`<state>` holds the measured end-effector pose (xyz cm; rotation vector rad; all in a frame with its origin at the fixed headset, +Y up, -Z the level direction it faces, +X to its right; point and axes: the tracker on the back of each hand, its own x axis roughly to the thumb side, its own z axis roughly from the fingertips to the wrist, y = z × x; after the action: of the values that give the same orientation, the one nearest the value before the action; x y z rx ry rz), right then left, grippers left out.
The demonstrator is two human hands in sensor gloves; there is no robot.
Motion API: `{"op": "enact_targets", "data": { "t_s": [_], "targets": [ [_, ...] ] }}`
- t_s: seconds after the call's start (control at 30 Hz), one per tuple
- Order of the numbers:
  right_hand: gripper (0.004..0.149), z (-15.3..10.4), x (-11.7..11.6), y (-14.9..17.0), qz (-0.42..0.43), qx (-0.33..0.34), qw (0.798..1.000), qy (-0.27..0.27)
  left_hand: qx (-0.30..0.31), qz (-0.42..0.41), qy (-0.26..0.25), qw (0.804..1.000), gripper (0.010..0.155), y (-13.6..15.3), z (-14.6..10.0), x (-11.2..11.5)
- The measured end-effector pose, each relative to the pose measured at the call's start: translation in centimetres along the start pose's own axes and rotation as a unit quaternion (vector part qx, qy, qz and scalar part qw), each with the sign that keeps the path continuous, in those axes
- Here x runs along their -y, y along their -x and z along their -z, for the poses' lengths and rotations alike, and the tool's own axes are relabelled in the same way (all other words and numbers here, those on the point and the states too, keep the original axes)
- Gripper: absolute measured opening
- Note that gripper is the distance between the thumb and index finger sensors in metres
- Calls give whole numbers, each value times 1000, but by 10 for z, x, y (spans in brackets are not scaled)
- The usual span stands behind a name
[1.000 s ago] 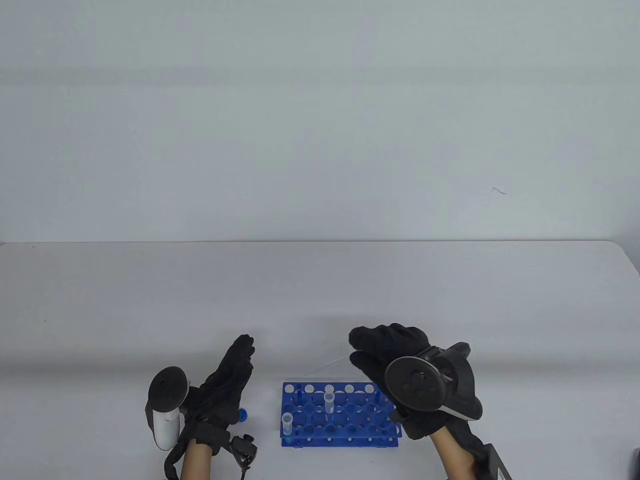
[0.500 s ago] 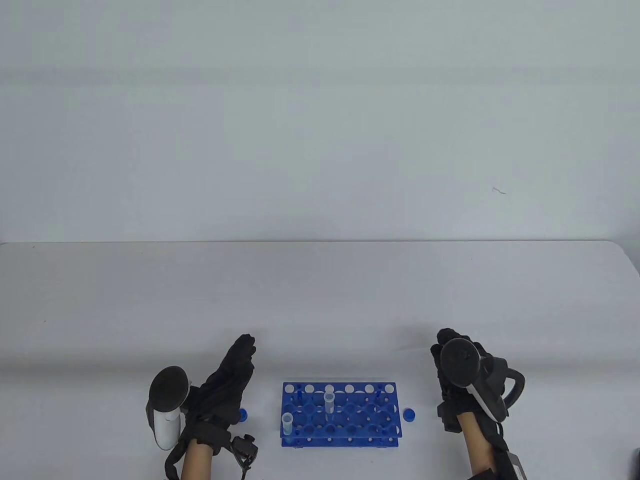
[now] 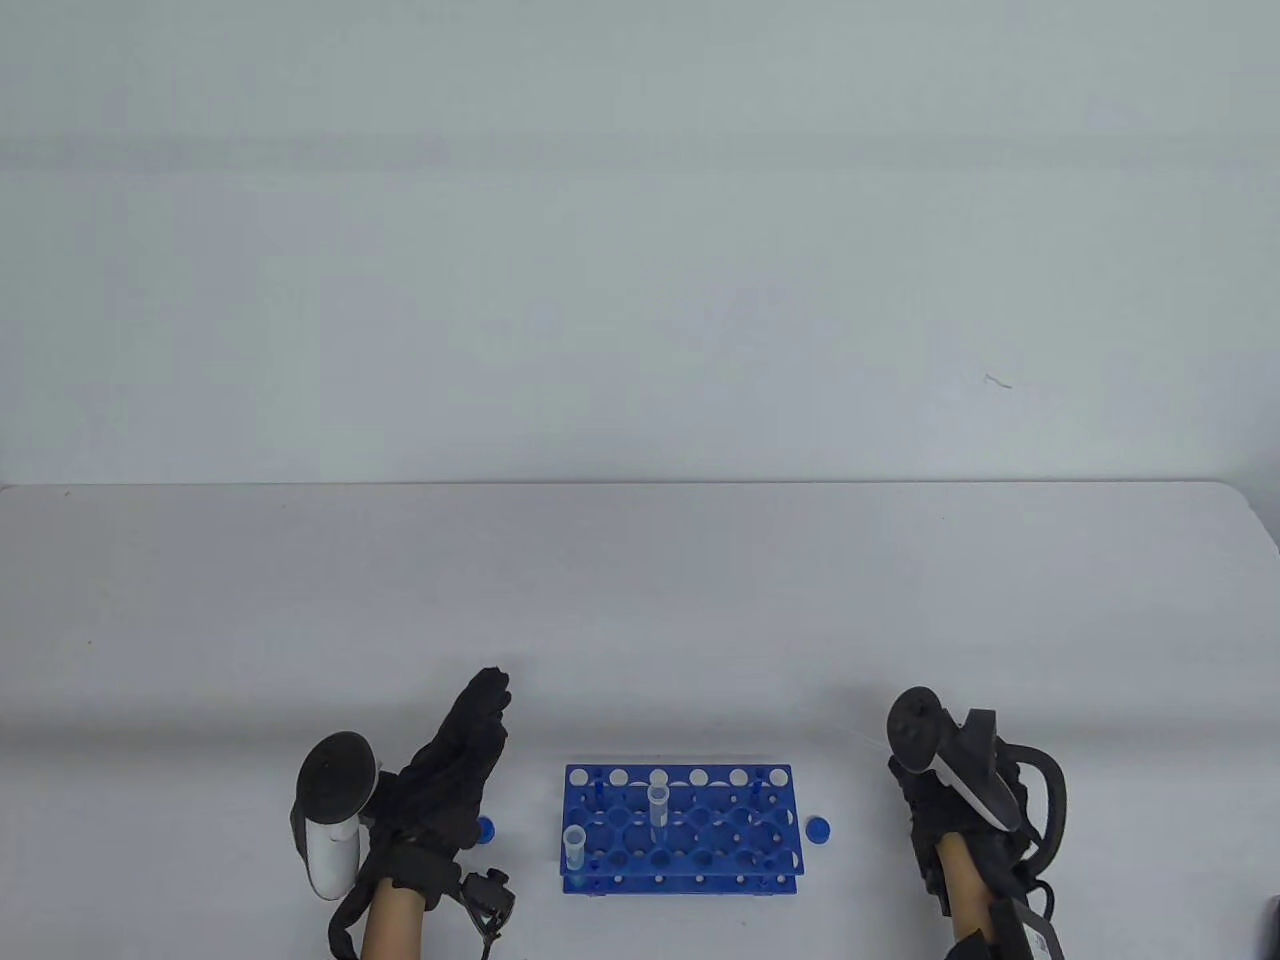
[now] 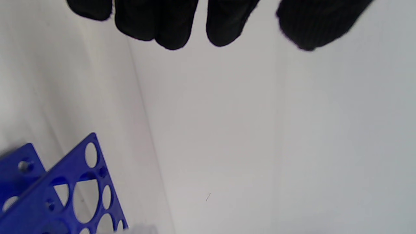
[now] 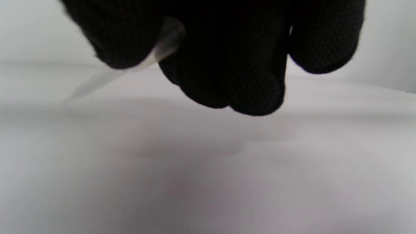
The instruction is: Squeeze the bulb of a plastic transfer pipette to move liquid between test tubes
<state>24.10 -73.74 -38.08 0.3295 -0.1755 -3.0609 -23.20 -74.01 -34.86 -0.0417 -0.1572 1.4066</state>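
A blue test tube rack stands near the table's front edge. It holds two clear open tubes, one in the middle and one at the front left. My left hand is left of the rack, fingers stretched out and holding nothing. Its fingertips hang above the rack's corner in the left wrist view. My right hand is right of the rack, mostly hidden under its tracker. In the right wrist view its curled fingers pinch a translucent pipette just above the table.
One blue tube cap lies between my left hand and the rack. Another cap lies between the rack and my right hand. The white table stretches back to a plain wall.
My right hand has moved with the pipette from above the rack's far right corner to the right of the rack, uncovering the right cap. My left hand has not moved.
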Motion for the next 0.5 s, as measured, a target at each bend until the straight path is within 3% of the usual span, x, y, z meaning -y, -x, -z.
{"op": "enact_targets", "data": {
  "t_s": [0.1,0.27,0.5],
  "targets": [
    [46,3,-7,-5,-49,8,997,-55,-2,1,-1,1000,81,0,0,0],
    [47,4,-15,-12,-90,16,991,-94,-2,4,-1,1000,81,0,0,0],
    [48,3,-19,-20,-158,18,983,-88,-3,6,-1,1000,81,0,-1,0]
  ]
}}
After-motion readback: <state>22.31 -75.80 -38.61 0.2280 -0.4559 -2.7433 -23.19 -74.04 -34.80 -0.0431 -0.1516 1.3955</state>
